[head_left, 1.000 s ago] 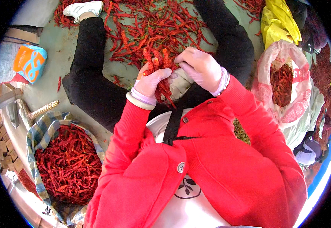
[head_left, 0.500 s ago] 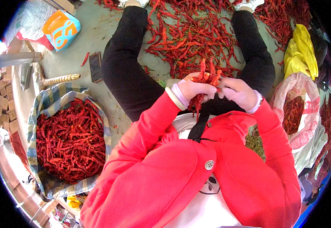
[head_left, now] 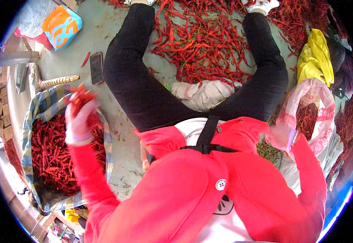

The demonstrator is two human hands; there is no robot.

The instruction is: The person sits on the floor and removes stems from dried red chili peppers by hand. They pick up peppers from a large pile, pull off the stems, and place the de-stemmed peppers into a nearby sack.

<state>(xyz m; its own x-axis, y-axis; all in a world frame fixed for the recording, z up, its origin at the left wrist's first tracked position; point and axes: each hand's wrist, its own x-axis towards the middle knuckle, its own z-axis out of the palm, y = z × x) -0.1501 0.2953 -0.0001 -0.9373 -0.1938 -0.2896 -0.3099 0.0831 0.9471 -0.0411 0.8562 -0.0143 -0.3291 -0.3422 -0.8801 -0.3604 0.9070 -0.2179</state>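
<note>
Red dried chillies are the material in hand: a bunch of chillies (head_left: 80, 98) is gripped in the closed left hand (head_left: 78, 124), which is held above the near right edge of a striped woven sack (head_left: 29, 121) lying open on the floor (head_left: 124, 162) at the person's left. The hand is motion-blurred, so the finger positions cannot be resolved, but the bunch is seen protruding above the fist. The sack is already well filled with a heap of sorted chillies (head_left: 53, 156). The right hand (head_left: 281, 137) is seen at the mouth of a pink-and-white plastic bag (head_left: 312, 109) on the person's right; it is blurred and whether it is open or closed cannot be told. A loose pile of chillies (head_left: 203, 44) is spread on the floor between the outstretched legs, with a white cloth bundle (head_left: 203, 94) at its near edge. A phone (head_left: 96, 67) and one stray chilli (head_left: 85, 59) lie on the floor just beyond the sack's far edge. Judgement on technique: the bunch would best be carried further in over the sack's middle before the grip is loosened, since a release at the rim is likely to scatter pods onto the floor towards the phone. A low release is advised, as dried pods are brittle and light.
</note>
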